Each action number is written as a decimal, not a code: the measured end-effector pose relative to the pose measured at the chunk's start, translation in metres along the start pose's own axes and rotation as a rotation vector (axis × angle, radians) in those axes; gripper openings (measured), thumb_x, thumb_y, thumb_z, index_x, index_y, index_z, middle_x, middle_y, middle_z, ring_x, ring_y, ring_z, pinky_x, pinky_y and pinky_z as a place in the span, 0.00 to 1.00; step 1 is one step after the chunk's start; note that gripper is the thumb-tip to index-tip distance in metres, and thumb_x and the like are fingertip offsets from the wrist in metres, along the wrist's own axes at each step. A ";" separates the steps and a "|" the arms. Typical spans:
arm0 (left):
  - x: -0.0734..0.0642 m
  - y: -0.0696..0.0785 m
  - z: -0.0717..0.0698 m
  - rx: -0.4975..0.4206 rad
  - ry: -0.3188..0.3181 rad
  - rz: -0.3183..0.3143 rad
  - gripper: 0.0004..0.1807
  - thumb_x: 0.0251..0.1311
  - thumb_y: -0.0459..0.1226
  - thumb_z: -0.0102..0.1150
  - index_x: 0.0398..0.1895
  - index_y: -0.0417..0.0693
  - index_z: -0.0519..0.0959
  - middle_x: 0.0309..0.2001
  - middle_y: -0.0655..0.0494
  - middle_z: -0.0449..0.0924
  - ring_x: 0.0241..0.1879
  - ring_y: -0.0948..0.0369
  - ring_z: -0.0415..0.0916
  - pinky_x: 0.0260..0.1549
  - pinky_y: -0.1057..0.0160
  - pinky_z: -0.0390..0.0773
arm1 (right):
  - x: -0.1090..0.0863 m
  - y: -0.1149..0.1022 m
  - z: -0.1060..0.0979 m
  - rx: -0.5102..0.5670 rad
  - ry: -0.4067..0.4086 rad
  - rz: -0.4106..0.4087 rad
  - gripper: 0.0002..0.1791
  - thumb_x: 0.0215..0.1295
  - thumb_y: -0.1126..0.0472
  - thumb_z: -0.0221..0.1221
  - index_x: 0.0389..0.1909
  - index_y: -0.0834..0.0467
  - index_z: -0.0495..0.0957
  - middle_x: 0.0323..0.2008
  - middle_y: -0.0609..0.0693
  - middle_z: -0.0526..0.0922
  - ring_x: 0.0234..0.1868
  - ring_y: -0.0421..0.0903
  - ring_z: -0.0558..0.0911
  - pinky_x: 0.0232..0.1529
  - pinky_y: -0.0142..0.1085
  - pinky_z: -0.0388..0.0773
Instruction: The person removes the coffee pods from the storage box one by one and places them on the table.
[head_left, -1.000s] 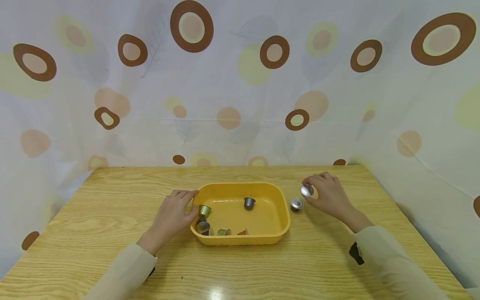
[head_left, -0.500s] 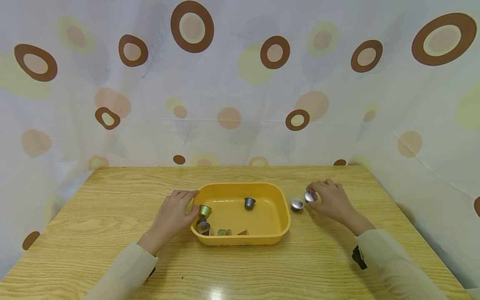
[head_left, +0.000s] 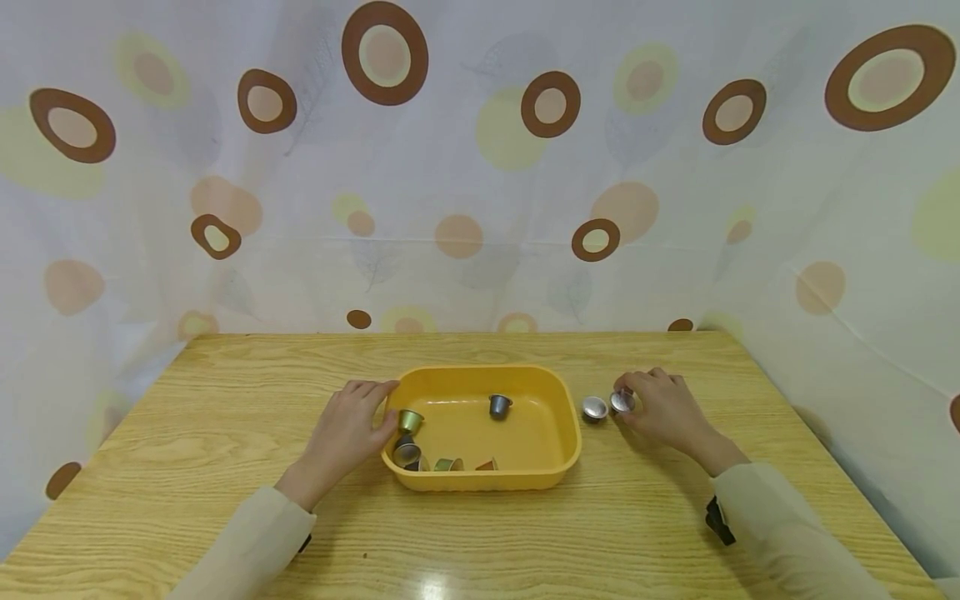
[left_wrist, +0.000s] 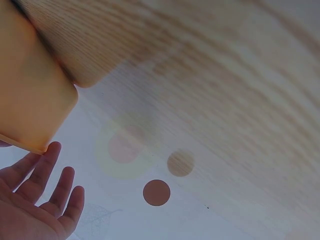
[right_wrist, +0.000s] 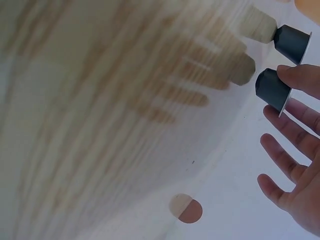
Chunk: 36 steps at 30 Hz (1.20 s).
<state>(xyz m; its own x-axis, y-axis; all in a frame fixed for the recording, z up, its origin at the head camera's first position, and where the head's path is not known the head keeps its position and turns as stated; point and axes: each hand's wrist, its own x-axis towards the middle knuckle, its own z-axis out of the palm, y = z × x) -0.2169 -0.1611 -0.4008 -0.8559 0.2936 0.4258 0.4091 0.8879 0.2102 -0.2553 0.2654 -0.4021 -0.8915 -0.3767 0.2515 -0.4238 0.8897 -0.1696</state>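
Note:
My right hand (head_left: 667, 413) pinches a dark coffee capsule (right_wrist: 272, 89) between thumb and fingers, its silver lid facing up in the head view. The capsule is low over the table, just right of a second dark coffee capsule (head_left: 594, 408) that stands lid up. My left hand (head_left: 345, 436) rests at the left rim of a yellow plastic tray (head_left: 480, 481); in the left wrist view its fingers are fairly straight, with fingertips at the tray's corner. Inside the tray lie a green capsule (head_left: 409, 421), a dark blue capsule (head_left: 498, 406) and several others along the front left.
The wooden table (head_left: 480, 542) carries the tray near its middle. Behind and at both sides hangs a pale curtain (head_left: 480, 183) with brown and green rounded shapes. A black strap (head_left: 717, 521) shows under the right sleeve.
My right hand has come down and slightly right with its capsule, bringing it level beside the other one on the table. The left hand and the tray have stayed in place.

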 end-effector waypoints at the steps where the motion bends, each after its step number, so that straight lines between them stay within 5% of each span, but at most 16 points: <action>1: 0.000 0.000 0.000 0.000 0.002 0.001 0.21 0.57 0.41 0.53 0.54 0.48 0.75 0.46 0.53 0.80 0.49 0.52 0.73 0.45 0.52 0.74 | 0.000 0.000 0.000 -0.002 -0.001 0.000 0.18 0.45 0.58 0.68 0.39 0.56 0.78 0.33 0.47 0.81 0.39 0.53 0.74 0.41 0.56 0.66; 36: 0.000 0.000 0.000 -0.001 0.000 0.000 0.20 0.57 0.41 0.54 0.54 0.47 0.75 0.46 0.53 0.80 0.48 0.52 0.73 0.45 0.52 0.73 | -0.001 0.000 -0.007 -0.025 -0.036 0.008 0.24 0.49 0.53 0.66 0.46 0.58 0.76 0.38 0.50 0.81 0.43 0.56 0.74 0.43 0.58 0.66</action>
<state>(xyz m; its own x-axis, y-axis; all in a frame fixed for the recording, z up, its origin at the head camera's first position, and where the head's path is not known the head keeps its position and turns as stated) -0.2168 -0.1610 -0.4007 -0.8559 0.2940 0.4254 0.4098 0.8873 0.2114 -0.2531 0.2681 -0.3954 -0.9002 -0.3785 0.2154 -0.4132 0.8987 -0.1473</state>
